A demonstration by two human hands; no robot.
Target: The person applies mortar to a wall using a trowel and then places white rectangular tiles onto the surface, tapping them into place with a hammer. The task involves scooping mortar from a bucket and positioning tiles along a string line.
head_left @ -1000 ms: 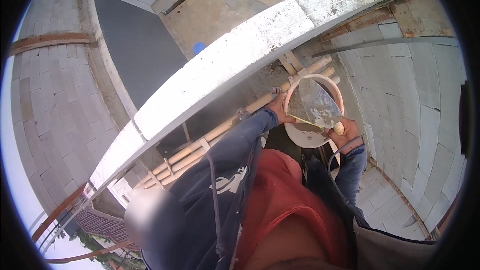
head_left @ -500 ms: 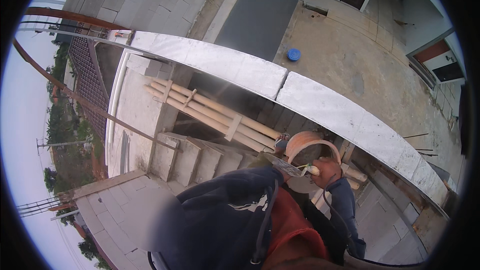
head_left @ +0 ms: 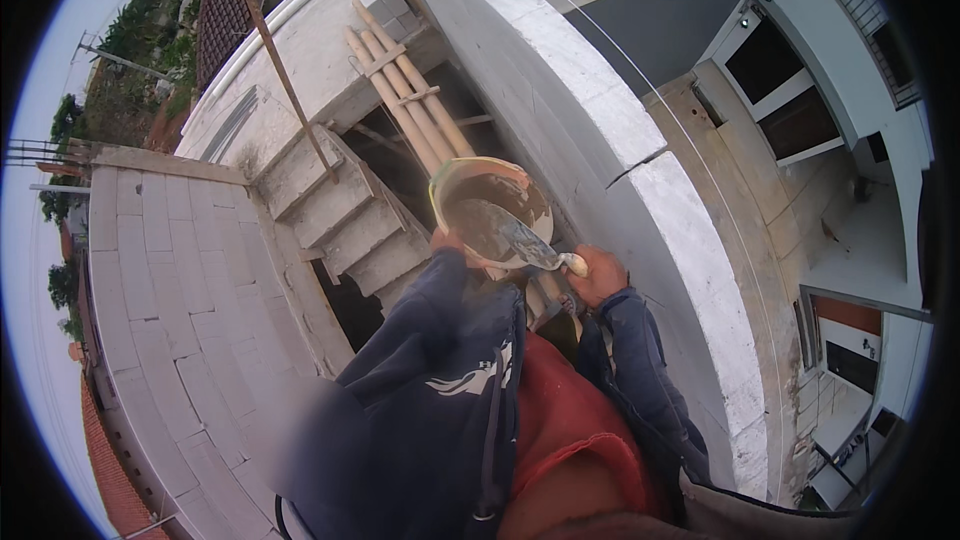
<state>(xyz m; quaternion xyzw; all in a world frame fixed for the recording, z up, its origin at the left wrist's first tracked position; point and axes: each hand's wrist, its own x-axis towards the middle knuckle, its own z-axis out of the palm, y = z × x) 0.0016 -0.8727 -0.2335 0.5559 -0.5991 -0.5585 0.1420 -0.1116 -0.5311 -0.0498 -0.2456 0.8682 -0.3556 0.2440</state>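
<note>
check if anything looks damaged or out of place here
A dark, open gap stands out across the white wall top, right of the bucket: the rest of that surface looks more even. I cannot tell whether it is damage or an unfilled joint. The trowel over the bucket looks normal.

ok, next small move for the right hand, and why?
Probably tip the trowel down and scoop: the right hand grips its handle, the blade lies over the bucket's opening, greyish material shows inside, and the left hand is at the rim.
</note>
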